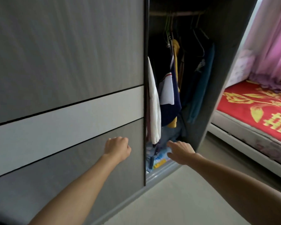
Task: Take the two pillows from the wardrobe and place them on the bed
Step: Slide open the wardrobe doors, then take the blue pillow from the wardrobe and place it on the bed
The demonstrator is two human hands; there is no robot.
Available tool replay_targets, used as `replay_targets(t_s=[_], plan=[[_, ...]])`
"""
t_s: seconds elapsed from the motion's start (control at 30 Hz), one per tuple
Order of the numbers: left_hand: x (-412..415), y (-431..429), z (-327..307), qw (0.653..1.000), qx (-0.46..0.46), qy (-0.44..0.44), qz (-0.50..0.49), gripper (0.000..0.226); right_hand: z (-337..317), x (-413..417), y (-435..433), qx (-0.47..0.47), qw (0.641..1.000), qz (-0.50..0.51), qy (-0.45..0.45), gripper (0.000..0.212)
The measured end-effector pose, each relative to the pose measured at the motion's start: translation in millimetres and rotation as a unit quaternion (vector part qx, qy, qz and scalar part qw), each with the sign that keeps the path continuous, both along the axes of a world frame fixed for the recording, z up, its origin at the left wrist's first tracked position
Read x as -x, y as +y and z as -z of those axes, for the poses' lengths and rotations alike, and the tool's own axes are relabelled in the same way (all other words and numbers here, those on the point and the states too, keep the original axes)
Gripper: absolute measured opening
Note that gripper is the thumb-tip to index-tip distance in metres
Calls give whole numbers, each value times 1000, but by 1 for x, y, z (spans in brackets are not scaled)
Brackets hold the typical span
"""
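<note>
The grey wardrobe has its sliding door [66,78] pushed left, so the right bay stands open. At the bottom of that bay lies a blue patterned pillow [159,157], mostly hidden under hanging clothes. My right hand [181,151] stretches into the bay with fingers apart, just over the pillow's edge. My left hand [118,147] is a loose fist in front of the door's lower panel, holding nothing. A second pillow is not visible. The bed [256,108] with a red and gold cover stands at the right.
Shirts and jackets [169,95] hang from a rail inside the wardrobe, reaching down to the pillow. The wardrobe's side wall [221,70] separates the bay from the bed. Pink curtains [272,41] hang behind the bed. Pale floor [177,195] lies between me and the wardrobe.
</note>
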State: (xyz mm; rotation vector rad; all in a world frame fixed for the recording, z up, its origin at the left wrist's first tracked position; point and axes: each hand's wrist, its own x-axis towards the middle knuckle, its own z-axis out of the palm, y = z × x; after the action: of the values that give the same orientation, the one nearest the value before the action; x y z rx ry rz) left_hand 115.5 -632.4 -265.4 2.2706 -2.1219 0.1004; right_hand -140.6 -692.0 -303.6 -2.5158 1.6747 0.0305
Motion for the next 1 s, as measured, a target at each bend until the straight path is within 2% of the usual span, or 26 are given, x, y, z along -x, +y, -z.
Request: replay_targets(t_s=[0.2,0.6,0.8,1.0], plan=[[100,-62,37,996,-68,45,31,25,30,107,-44,-34,997,75,9,41],[192,-264,147,972,-209,78,73,28,107,189,-217,-84,990,111,21,44],[229,-341,191,958,-264,92,68,25,135,221,-307,-121,987,105,30,42],[263,-396,242,954,-279,105,21,25,189,247,-401,-143,988,51,41,42]])
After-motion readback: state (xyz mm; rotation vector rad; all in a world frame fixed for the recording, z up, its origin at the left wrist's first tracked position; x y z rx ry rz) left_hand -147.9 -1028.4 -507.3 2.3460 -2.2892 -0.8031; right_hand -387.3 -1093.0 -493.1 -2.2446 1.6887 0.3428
